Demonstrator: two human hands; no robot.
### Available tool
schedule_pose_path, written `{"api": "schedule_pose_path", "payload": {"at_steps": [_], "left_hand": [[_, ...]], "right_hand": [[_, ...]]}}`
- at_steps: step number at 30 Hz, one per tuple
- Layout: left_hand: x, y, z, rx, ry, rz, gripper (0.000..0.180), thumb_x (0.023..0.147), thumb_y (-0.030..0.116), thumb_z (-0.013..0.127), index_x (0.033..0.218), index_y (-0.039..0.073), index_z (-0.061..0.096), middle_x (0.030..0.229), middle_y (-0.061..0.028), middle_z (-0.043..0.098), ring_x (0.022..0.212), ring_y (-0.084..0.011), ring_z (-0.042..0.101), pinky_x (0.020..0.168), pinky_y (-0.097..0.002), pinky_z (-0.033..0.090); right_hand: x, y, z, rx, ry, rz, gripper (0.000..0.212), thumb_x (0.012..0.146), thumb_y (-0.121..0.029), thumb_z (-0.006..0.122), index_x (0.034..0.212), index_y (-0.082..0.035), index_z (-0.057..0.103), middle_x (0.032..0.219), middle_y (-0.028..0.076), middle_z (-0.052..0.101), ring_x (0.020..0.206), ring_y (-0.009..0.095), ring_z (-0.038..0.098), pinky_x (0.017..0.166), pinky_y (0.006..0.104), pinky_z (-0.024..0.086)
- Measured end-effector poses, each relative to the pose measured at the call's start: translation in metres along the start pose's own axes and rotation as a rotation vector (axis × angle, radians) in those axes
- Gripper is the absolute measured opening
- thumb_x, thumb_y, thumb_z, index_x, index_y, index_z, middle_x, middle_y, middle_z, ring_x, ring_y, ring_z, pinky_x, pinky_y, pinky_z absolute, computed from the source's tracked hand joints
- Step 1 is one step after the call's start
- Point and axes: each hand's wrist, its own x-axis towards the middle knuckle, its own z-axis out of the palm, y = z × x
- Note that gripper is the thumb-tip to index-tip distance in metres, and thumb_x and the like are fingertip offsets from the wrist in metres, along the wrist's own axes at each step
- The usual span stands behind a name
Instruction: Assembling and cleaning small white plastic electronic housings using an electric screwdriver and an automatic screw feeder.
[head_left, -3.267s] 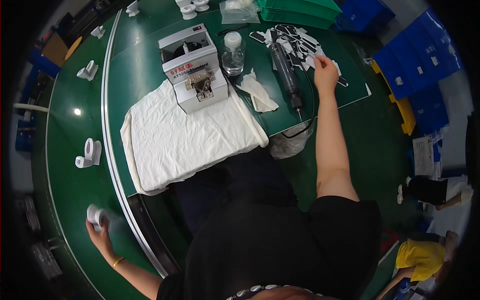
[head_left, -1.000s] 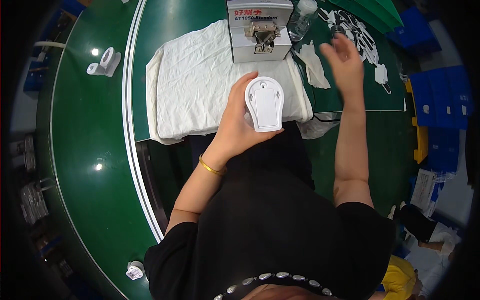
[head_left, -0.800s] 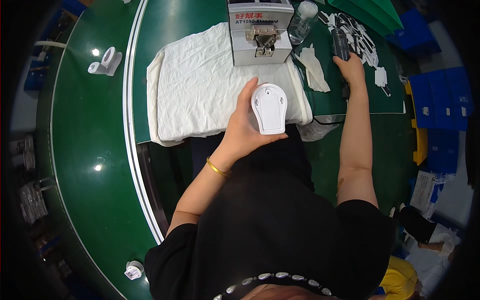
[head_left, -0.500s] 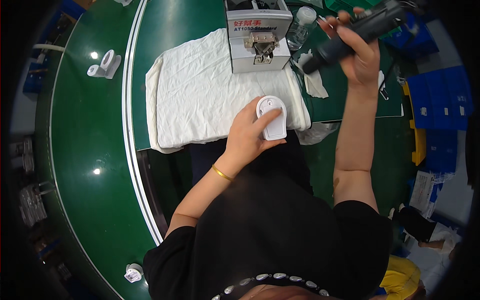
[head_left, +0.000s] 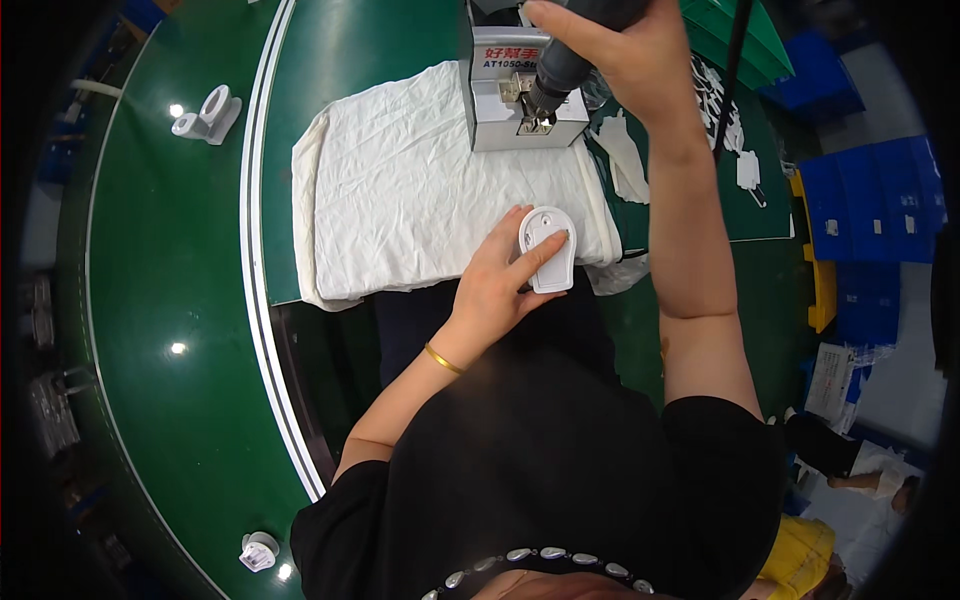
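Observation:
My left hand is closed round a white plastic housing with a rounded top end. Its thumb lies across the open face, where small recesses show. The part is held up over the near edge of a white cloth pad. My right hand grips a black electric screwdriver, pointed down. Its tip is at the metal outlet on the front of a grey box-shaped screw feeder. Whether a screw is on the tip is too small to tell.
A white two-ring part and another small white part stand on the green surface left of a white rail. Scraps of white cloth lie right of the feeder. Blue bins line the right side; a person in yellow is behind.
My right hand has swung the screwdriver leftward and brought its tip to the feeder's outlet. My left hand keeps its hold on the white housing, nearly in place.

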Motion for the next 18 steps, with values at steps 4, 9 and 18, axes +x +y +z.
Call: {"api": "schedule_pose_path", "payload": {"at_steps": [4, 9, 18], "left_hand": [[0.000, -0.001, 0.000, -0.021, -0.011, -0.019, 0.075, 0.060, 0.014, 0.088, 0.130, 0.020, 0.062, 0.137, -0.0235, 0.050, 0.124, -0.0407, 0.053, 0.098, -0.0417, 0.050], [-0.001, -0.002, 0.000, -0.029, -0.006, -0.034, 0.075, 0.061, 0.014, 0.088, 0.130, 0.020, 0.062, 0.137, -0.0236, 0.050, 0.123, -0.0403, 0.054, 0.097, -0.0416, 0.050], [-0.003, -0.005, 0.002, -0.045, 0.003, -0.032, 0.077, 0.059, 0.011, 0.089, 0.130, 0.021, 0.062, 0.139, -0.0215, 0.049, 0.121, -0.0381, 0.055, 0.096, -0.0403, 0.052]], "right_hand": [[0.009, 0.028, 0.002, 0.174, -0.025, 0.104, 0.046, 0.079, -0.001, 0.073, 0.118, 0.000, 0.050, 0.080, 0.005, 0.061, 0.059, 0.013, 0.059, 0.058, 0.0258, 0.048], [-0.017, 0.048, -0.004, 0.331, 0.200, 0.050, 0.040, 0.080, 0.003, 0.067, 0.117, 0.003, 0.051, 0.080, 0.008, 0.062, 0.069, 0.018, 0.064, 0.066, 0.0298, 0.052], [-0.095, -0.007, -0.012, 0.209, -0.006, -0.088, 0.039, 0.080, 0.004, 0.072, 0.114, 0.005, 0.053, 0.079, 0.003, 0.065, 0.068, 0.007, 0.060, 0.066, 0.0223, 0.050]]}}
